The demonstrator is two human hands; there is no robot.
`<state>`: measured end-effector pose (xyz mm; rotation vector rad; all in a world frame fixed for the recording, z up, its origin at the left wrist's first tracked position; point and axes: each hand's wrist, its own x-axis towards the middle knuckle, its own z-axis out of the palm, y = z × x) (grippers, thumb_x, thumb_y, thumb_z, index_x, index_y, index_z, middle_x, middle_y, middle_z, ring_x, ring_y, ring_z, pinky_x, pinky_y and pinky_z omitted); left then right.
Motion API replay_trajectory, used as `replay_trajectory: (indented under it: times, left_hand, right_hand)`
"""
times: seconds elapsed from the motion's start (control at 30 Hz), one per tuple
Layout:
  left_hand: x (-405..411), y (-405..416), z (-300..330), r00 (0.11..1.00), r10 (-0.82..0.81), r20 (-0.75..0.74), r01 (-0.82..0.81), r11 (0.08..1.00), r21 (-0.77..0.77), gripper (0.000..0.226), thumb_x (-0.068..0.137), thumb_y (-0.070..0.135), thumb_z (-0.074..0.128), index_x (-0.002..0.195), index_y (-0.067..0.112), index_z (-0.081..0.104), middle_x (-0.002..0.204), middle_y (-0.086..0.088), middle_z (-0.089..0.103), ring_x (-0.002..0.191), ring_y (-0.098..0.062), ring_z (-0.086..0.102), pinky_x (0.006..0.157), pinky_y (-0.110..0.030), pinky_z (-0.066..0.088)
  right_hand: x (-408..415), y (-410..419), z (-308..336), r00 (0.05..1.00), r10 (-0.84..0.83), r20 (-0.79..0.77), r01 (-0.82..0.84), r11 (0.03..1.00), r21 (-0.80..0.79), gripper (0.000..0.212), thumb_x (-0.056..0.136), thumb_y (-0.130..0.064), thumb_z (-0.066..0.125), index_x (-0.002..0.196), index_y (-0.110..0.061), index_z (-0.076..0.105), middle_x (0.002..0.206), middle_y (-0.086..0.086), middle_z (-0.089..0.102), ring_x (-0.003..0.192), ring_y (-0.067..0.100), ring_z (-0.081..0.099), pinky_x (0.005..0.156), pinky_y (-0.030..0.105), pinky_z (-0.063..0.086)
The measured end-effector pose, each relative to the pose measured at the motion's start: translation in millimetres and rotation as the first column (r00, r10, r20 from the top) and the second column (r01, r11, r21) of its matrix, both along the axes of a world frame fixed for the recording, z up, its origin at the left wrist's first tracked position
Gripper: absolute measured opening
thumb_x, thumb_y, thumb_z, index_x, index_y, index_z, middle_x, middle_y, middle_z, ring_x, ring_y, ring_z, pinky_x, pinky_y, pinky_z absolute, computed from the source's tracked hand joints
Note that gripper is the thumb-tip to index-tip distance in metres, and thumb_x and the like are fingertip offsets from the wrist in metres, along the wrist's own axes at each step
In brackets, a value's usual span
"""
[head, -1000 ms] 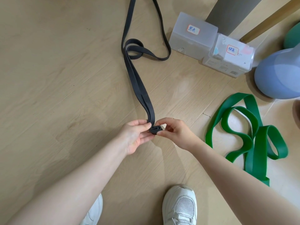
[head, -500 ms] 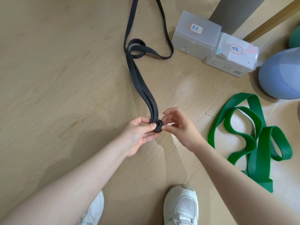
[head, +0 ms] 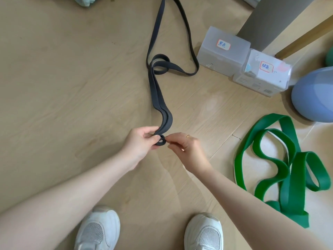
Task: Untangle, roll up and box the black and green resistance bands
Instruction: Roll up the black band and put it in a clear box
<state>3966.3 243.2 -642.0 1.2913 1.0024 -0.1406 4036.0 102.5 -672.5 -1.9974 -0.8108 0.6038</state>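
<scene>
On a pale wooden floor (head: 54, 87), seen from above, two bare hands meet over a black resistance band (head: 158, 94). Left hand (head: 142, 141) has fingers and thumb curled around a small tight coil at the band's near end; right hand (head: 183, 147) pinches the coil's other side. Beyond the coil the band runs doubled away across the floor, looping once. A green resistance band (head: 288, 165) lies in loose folds to the right — well apart. Two clear plastic boxes (head: 223, 51) with handwritten labels stand side by side beyond it. White sneakers (head: 98, 230) show below.
</scene>
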Motion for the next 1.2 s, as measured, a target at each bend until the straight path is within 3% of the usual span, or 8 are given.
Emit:
replay_trajectory:
  times: [0.17, 0.33, 0.43, 0.5, 0.63, 0.8, 1.07, 1.2]
  left_hand:
    - [5, 38, 28, 0.956, -0.289, -0.056, 0.294, 0.921, 0.258, 0.029, 0.089, 0.002, 0.056, 0.111, 0.016, 0.067, 0.096, -0.006, 0.072, 0.09, -0.023, 0.069, 0.086, -0.034, 0.054]
    - [15, 65, 65, 0.9, -0.413, -0.14, 0.425, 0.764, 0.486, 0.03, 0.088, 0.006, 0.057, 0.111, 0.021, 0.069, 0.098, -0.005, 0.072, 0.087, -0.023, 0.069, 0.087, -0.038, 0.053]
    - [15, 72, 82, 0.89, -0.44, -0.12, 0.437, 0.748, 0.499, 0.029, 0.088, 0.005, 0.057, 0.108, 0.021, 0.07, 0.098, -0.003, 0.072, 0.088, -0.022, 0.068, 0.089, -0.036, 0.052]
    - [16, 71, 86, 0.925, -0.378, -0.022, 0.353, 0.839, 0.414, 0.028, 0.088, 0.004, 0.056, 0.105, 0.021, 0.071, 0.095, -0.003, 0.072, 0.087, -0.022, 0.069, 0.089, -0.038, 0.053]
    - [21, 63, 75, 0.984, -0.148, 0.099, 0.121, 0.964, 0.235, 0.024, 0.089, 0.0, 0.056, 0.101, 0.016, 0.069, 0.094, -0.006, 0.07, 0.088, -0.024, 0.067, 0.084, -0.031, 0.054]
    - [27, 31, 51, 0.992, -0.006, 0.125, 0.003, 1.0, 0.026, 0.02, 0.09, -0.003, 0.053, 0.103, 0.005, 0.066, 0.089, -0.006, 0.067, 0.086, -0.02, 0.065, 0.078, -0.028, 0.056]
    - [33, 9, 31, 0.963, 0.247, 0.111, -0.238, 0.967, -0.087, 0.024, 0.09, -0.004, 0.052, 0.11, 0.001, 0.063, 0.089, -0.006, 0.066, 0.08, -0.014, 0.066, 0.075, -0.024, 0.055]
    - [32, 6, 30, 0.935, 0.317, 0.159, -0.301, 0.947, -0.116, 0.026, 0.091, -0.004, 0.05, 0.114, 0.003, 0.062, 0.092, -0.004, 0.066, 0.083, -0.012, 0.066, 0.076, -0.021, 0.056]
  right_hand:
    - [16, 35, 23, 0.947, 0.054, 0.316, -0.053, 0.999, -0.013, 0.021, 0.076, -0.009, 0.065, 0.097, -0.007, 0.065, 0.107, 0.007, 0.061, 0.094, 0.03, 0.059, 0.078, 0.036, 0.05]
    - [31, 59, 48, 0.797, 0.247, 0.551, -0.2, 0.969, -0.146, 0.054, 0.069, -0.006, 0.073, 0.119, -0.009, 0.052, 0.122, 0.008, 0.061, 0.121, 0.029, 0.052, 0.103, 0.043, 0.036]
    - [36, 70, 66, 0.694, 0.211, 0.689, -0.191, 0.976, -0.107, 0.029, 0.079, -0.011, 0.063, 0.107, -0.007, 0.061, 0.099, 0.008, 0.069, 0.108, 0.027, 0.062, 0.103, 0.042, 0.036]
    - [41, 78, 76, 0.669, 0.174, 0.723, -0.161, 0.983, -0.089, 0.019, 0.085, -0.018, 0.053, 0.091, -0.006, 0.066, 0.079, 0.007, 0.066, 0.081, 0.028, 0.066, 0.086, 0.038, 0.049]
    - [37, 77, 78, 0.784, 0.102, 0.612, -0.028, 0.991, -0.129, 0.021, 0.083, -0.023, 0.051, 0.08, -0.006, 0.063, 0.066, 0.006, 0.06, 0.056, 0.028, 0.057, 0.046, 0.028, 0.043]
    - [29, 47, 58, 0.959, -0.051, 0.279, 0.089, 0.988, -0.125, 0.012, 0.089, -0.007, 0.054, 0.098, -0.003, 0.061, 0.082, 0.009, 0.064, 0.07, 0.026, 0.055, 0.059, 0.033, 0.044]
    - [12, 38, 46, 0.987, -0.16, 0.013, 0.161, 0.977, -0.14, 0.032, 0.092, -0.009, 0.05, 0.124, -0.011, 0.052, 0.101, 0.0, 0.065, 0.091, 0.016, 0.057, 0.068, 0.01, 0.036]
    - [13, 44, 50, 0.887, -0.296, -0.355, 0.298, 0.953, -0.05, 0.024, 0.092, -0.015, 0.053, 0.116, -0.017, 0.056, 0.105, -0.008, 0.064, 0.096, 0.008, 0.059, 0.082, 0.015, 0.045]
